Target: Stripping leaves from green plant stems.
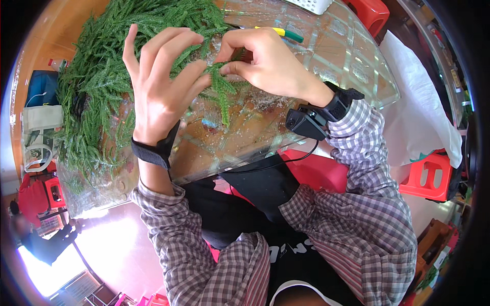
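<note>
A green artificial pine sprig (222, 97) is held above the table between my two hands. My right hand (260, 64) pinches its upper end between thumb and bent forefinger. At the sprig's left side, my left hand (163, 76) has its thumb and forefinger closed on it, while the other fingers stretch up and apart. The exact grip of the left fingertips is partly hidden. A large heap of similar green sprigs (99, 86) lies just beyond and left of my left hand. Behind my right hand, a tool with a yellow and green handle (288, 34) lies on the table.
The table (326, 61) has a clear patterned cover with small bits scattered on it. A white perforated basket (314, 4) sits at the far edge. Red stools (427, 176) and a white sack (416, 92) stand to the right. A black cable (286, 160) hangs from my right wrist camera.
</note>
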`<state>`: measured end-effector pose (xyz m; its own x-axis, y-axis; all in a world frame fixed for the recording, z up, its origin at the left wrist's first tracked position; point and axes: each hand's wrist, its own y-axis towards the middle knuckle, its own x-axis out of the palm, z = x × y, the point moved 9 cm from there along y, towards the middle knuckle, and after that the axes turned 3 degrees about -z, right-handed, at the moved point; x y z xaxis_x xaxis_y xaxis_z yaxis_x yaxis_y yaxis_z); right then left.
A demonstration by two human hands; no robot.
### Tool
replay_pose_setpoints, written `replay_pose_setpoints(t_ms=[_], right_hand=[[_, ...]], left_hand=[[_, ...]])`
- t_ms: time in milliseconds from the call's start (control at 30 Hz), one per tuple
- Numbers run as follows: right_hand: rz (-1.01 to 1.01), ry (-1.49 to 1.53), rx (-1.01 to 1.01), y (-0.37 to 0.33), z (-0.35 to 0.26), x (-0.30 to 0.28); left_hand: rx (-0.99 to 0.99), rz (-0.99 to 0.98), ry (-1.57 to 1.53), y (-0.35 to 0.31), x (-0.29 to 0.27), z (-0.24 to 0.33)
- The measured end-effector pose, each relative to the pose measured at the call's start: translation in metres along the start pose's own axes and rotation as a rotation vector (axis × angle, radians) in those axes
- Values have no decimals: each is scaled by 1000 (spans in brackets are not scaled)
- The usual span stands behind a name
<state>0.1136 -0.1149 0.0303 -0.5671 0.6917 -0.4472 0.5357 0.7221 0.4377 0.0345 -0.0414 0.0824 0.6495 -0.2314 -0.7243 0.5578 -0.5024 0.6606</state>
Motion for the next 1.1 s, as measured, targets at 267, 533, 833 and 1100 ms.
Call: replay_pose_setpoints(t_ms=[267, 533, 833, 1100], right_hand=[[245, -278, -428, -10, -47, -7], [318, -619, -635, -19, -75, 1], [336, -234, -290, -1, -33, -23], [293, -140, -138, -3, -21, -33]], left_hand=[[-80, 139, -153, -1, -9, -9], [-815, 37, -1174, -26, 43, -52], [-655, 165, -563, -13, 19, -55], [-266, 139, 31, 8, -4, -10]])
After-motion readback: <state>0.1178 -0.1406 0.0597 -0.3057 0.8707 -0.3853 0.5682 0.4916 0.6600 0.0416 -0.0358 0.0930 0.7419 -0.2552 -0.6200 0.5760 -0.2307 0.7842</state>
